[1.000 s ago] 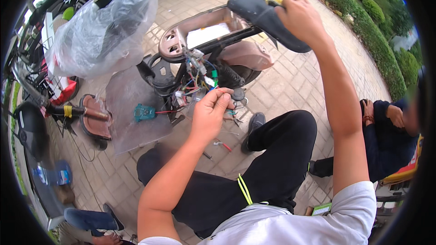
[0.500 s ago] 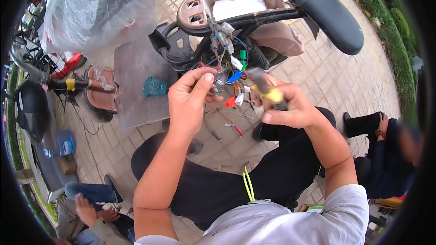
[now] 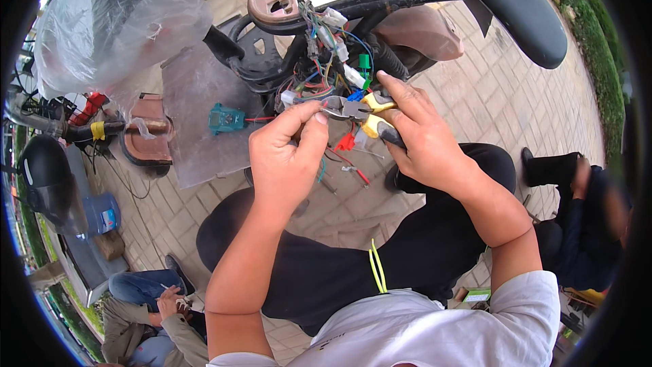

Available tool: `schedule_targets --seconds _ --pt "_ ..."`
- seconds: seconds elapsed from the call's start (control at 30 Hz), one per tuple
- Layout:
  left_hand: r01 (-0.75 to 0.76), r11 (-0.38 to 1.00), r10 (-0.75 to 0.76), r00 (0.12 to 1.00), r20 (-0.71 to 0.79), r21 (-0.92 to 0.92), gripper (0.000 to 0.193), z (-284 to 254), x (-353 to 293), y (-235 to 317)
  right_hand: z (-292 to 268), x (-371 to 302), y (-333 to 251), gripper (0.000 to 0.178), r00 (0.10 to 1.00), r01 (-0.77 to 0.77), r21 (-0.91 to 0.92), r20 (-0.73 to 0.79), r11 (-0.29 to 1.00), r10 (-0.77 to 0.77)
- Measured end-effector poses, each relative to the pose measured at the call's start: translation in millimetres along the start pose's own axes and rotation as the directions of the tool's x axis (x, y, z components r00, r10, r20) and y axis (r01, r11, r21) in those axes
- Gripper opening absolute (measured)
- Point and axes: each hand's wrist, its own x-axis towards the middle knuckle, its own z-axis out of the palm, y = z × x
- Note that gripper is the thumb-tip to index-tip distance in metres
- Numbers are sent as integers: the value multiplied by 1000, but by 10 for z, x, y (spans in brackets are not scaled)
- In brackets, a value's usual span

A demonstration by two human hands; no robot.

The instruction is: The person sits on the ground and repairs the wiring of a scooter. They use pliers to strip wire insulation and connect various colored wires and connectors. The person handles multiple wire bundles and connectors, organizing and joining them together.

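My right hand (image 3: 428,139) grips a pair of pliers (image 3: 373,126) with yellow and black handles, spread apart. The plier jaws point left, to the fingertips of my left hand (image 3: 285,149). That hand pinches a thin wire (image 3: 325,104) with a reddish tip at the jaws; whether the jaws bite it I cannot tell. Just beyond hangs a bundle of loose wires with white connectors (image 3: 333,18), a green connector (image 3: 365,61) and a blue connector (image 3: 356,96). Below the pliers is a red connector (image 3: 346,142).
A stripped scooter frame (image 3: 394,1) with a black seat (image 3: 519,10) stands ahead. Left of the wires, a teal device (image 3: 226,118) lies on a grey sheet (image 3: 197,95). Clear plastic (image 3: 122,27) covers something at upper left. People sit at both lower sides.
The pliers have swung left, bringing their jaws to my left fingertips, and their handles are now spread. My view has shifted slightly. The person at lower left has brought their hands together.
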Motion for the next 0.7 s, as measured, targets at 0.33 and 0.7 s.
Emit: schedule_targets --seconds 0.33,0.7 --pt "37 999 -37 995 97 3 16 -25 -50 50 28 7 -75 40 998 37 -69 -41 997 -40" --pt "-184 939 135 974 184 289 19 -121 37 -45 17 -19 -71 33 998 14 -109 -56 994 -21"
